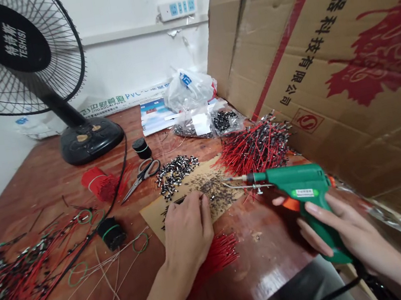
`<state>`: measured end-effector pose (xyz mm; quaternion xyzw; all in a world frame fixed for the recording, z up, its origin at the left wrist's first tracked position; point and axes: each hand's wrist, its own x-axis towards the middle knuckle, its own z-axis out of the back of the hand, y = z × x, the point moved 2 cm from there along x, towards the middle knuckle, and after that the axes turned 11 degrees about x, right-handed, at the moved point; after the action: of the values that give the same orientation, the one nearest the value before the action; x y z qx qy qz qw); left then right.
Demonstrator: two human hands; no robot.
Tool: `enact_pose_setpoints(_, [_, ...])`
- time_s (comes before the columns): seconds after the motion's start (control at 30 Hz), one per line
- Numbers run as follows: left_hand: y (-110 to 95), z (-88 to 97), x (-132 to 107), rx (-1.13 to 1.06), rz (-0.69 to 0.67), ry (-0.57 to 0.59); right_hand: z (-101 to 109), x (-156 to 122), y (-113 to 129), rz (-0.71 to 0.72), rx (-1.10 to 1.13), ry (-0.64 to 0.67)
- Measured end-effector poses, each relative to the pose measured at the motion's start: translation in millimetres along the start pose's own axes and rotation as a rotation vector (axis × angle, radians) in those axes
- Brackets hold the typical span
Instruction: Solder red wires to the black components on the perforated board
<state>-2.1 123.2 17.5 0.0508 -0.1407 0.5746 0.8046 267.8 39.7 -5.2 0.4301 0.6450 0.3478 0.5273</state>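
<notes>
My right hand (339, 222) is wrapped round the handle of a green soldering gun (294, 180) with an orange trigger. Its metal tip and thin wire-feed tube point left over a brown cardboard sheet (154, 218). On that sheet rests my left hand (189, 222), fingers bent and pressed together; whatever they pinch is hidden. Dark scorch-like specks and short black wires surround the fingertips. Just beyond lies a pile of small black-and-silver parts (175, 171). Close by my left wrist is a bundle of red wires (217, 255).
A heap of red wires with dark ends (256, 143) lies against a big carton (321, 49). Scissors (142, 177), a red wire bundle (99, 182), black bundles (110, 232) and tangled wires (26, 274) occupy the left. Behind stand a fan (90, 139) and plastic bags (189, 88).
</notes>
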Motion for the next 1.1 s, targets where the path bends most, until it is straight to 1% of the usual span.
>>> enact_pose_setpoints(0.07, [-3, -1.2, 2, 0.041, -0.015, -0.041, 1, 0, -6, -0.023, 0.000, 0.026])
enact_pose_setpoints(0.13, [-4, -5.1, 4, 0.060, -0.020, -0.045, 2, 0, -9, -0.044, 0.013, 0.043])
enact_pose_setpoints(0.23, [-1, -12.6, 7, 0.050, -0.020, 0.019, 4, -1, -11, -0.093, 0.088, 0.050])
enact_pose_setpoints(0.33, [2, -16.2, 11, -0.001, -0.007, 0.084, 7, 0, -10, -0.140, 0.173, 0.084])
enact_pose_setpoints(0.53, [2, -17.3, 18, -0.059, -0.013, 0.136, 9, 5, -10, -0.184, 0.267, 0.115])
enact_pose_setpoints(0.63, [-1, -20.0, 18, -0.085, -0.006, 0.127, 11, 5, -13, -0.193, 0.312, 0.122])
enact_pose_setpoints(0.73, [-5, -21.3, 16, -0.093, -0.019, 0.091, 11, 4, -16, -0.178, 0.331, 0.114])
enact_pose_setpoints(0.87, [-8, -20.6, 15, -0.093, -0.039, 0.049, 9, 3, -16, -0.158, 0.329, 0.061])
enact_pose_setpoints(1.1, [-10, -22.6, 14, -0.069, -0.019, 0.015, 7, 4, -16, -0.158, 0.312, 0.030])
